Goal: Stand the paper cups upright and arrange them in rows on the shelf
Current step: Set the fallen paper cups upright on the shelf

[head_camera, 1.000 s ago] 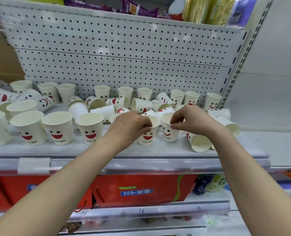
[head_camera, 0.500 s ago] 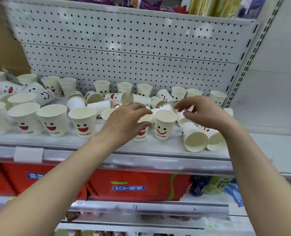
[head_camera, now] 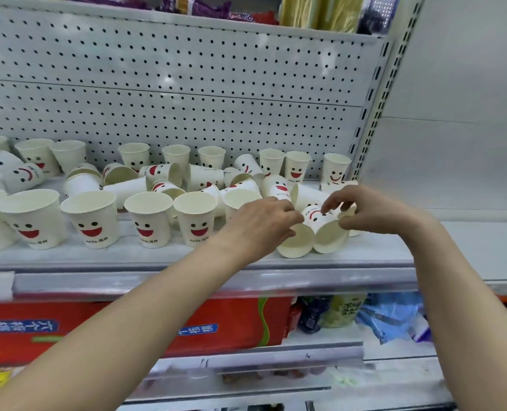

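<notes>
- Both hands have shifted right since half a second ago, from the upright front cups to two tipped cups near the shelf [head_camera: 373,256] edge.
- Left hand [head_camera: 261,223] curls over the left tipped cup [head_camera: 295,243]; whether it grips it cannot be told.
- Right hand [head_camera: 365,210] pinches the right tipped cup [head_camera: 329,232], fingers on its wall and rim.
- Front row [head_camera: 148,219] stands upright to the left.

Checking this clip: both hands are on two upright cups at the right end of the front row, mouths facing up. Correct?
Not quite. In the head view the left hand and right hand are on two cups lying on their sides, mouths facing the camera, not upright. They are at the right end of the front row, as you say.
</notes>
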{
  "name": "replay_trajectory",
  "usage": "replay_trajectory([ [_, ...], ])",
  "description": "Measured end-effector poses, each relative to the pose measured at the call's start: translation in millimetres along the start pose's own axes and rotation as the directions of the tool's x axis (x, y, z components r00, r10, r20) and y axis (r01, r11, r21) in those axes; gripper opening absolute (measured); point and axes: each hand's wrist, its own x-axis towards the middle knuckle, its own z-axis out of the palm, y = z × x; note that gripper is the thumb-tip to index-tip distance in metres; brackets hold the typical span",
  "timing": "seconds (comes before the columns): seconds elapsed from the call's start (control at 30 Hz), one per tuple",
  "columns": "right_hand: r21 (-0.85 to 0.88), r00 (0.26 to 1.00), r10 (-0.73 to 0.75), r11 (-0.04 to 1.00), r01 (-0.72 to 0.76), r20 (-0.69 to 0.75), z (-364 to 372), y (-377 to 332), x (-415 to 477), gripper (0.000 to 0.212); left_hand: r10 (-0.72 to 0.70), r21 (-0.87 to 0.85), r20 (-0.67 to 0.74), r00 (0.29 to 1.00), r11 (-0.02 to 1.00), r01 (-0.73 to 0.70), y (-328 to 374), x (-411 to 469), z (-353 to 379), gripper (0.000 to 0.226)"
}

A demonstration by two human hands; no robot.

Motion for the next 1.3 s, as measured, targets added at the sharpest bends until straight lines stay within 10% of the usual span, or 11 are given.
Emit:
replay_trajectory([
  [0.33,-0.041,0.928,-0.071,0.997,0.06,-0.366,2,10,15,0.016,-0.15,0.066,-0.121,0.981,0.985,0.159,-3,13,-14,0.026],
  [0.63,-0.138,0.98,-0.083,0.989,0.059,-0.179,2,6,40,0.019,-0.268,0.121,0.031,0.963,0.957,0.263,-7,36,-19,0.027],
  [1.03,0.063,0.933,-0.065,0.994,0.093,-0.355,0,29,38,0.023,-0.54,0.245,0.086,0.837,0.826,0.508,-10,58,-9,0.027],
  [1.3,-0.031,0.986,0.078,0.996,-0.083,-0.15,-7,74,25,0.026,-0.142,-0.035,-0.14,0.98,0.99,0.139,11,39,-2,0.027],
])
